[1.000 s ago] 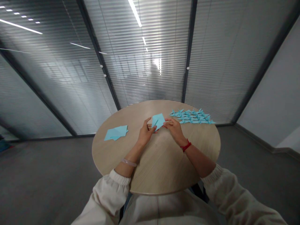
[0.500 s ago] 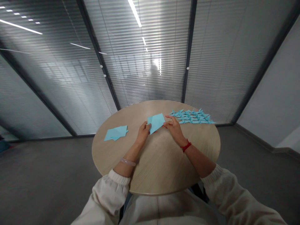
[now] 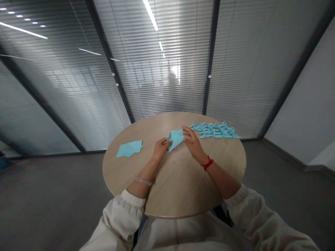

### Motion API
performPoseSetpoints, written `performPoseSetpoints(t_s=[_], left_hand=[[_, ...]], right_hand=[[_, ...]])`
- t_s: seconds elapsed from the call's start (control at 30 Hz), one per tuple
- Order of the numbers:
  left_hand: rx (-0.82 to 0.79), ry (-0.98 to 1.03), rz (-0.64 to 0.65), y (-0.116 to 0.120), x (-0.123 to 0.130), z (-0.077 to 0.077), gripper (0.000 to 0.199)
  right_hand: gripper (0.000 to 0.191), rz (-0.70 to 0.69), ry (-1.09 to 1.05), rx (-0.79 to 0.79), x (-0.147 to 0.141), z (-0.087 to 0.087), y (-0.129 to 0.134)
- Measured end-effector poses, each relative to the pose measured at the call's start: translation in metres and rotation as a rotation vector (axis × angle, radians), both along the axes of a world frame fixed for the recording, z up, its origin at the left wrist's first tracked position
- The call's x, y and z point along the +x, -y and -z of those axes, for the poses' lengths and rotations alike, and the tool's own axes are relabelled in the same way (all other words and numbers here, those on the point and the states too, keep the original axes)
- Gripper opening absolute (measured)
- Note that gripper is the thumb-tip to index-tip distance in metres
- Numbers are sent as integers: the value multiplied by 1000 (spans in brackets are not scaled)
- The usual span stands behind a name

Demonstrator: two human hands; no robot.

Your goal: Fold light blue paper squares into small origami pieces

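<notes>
A light-blue square of paper (image 3: pixel 176 138) is held above the table, its left part bent over in a fold. My left hand (image 3: pixel 160 148) is closed on its left edge, thumb in front and the other fingers partly behind. Beside the right edge is my right hand (image 3: pixel 193 142), its fingers apart and curved; the fingertips are at the paper's edge, and whether they press on it is hard to see. To the right, several folded light-blue paper cranes (image 3: pixel 216 130) stand close together in rows.
The round wooden table (image 3: pixel 183 188) carries a small stack of light-blue paper sheets (image 3: pixel 129 148) on its left side. Behind it rises a glass partition with blinds (image 3: pixel 167 101). A white wall (image 3: pixel 309 115) stands on the right.
The paper has turned and its left part is now bent over. My right hand's fingers have shifted along the right edge, and my left hand has moved slightly right.
</notes>
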State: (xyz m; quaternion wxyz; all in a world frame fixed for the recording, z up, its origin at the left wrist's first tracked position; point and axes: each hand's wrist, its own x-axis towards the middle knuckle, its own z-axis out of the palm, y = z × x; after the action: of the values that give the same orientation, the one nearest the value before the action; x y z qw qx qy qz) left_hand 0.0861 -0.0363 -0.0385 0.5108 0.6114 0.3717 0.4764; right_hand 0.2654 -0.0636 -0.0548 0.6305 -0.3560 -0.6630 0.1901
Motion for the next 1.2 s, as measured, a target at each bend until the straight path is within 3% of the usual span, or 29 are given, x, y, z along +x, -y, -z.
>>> performPoseSetpoints(t_s=[0.2,0.37,0.7,1.1,1.2], left_hand=[[70,-88,-43,-1,-1,-1,32],[81,-72,41,7,1,-7,34],[92,-86,25,2,1,-2,36],[64,-62,-8,3,0,-1,38],[75,-27,-11,4,1,-2,39]], right_hand=[[31,32,217,-33,-4,4,0],[27,40,236,-61,-4,13,-8],[17,161,257,-132,-3,13,-11],[24,223,181,-216,-1,12,-10],[26,148,37,-306,-3,17,-13]])
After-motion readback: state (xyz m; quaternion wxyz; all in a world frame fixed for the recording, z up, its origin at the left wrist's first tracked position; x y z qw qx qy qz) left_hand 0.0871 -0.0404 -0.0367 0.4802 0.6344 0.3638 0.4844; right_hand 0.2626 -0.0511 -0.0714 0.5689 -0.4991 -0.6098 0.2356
